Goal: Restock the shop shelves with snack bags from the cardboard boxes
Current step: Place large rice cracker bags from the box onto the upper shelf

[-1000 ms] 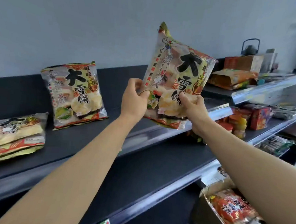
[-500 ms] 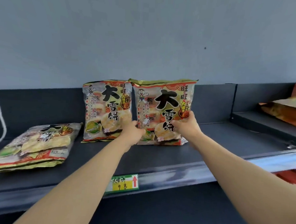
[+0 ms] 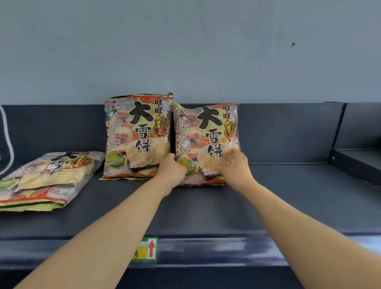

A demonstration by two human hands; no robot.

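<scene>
Two rice-cracker snack bags stand upright side by side against the back of the dark top shelf (image 3: pixel 293 195). The right bag (image 3: pixel 206 132) has both my hands on its lower part: my left hand (image 3: pixel 172 169) grips its lower left corner and my right hand (image 3: pixel 234 163) presses its lower right front. The left bag (image 3: pixel 138 130) leans on the back panel, touching the right one. A third bag of the same kind (image 3: pixel 42 177) lies flat at the shelf's left end. No cardboard box is in view.
A white cable (image 3: pixel 6 133) hangs down at the far left behind the flat bag. A yellow price tag (image 3: pixel 145 250) with a red arrow sits on the shelf's front rail. A raised shelf section (image 3: pixel 366 164) begins at the right.
The bag I held in the air has come down onto the shelf, upright next to the standing bag. My view has swung left and closer to the shelf.
</scene>
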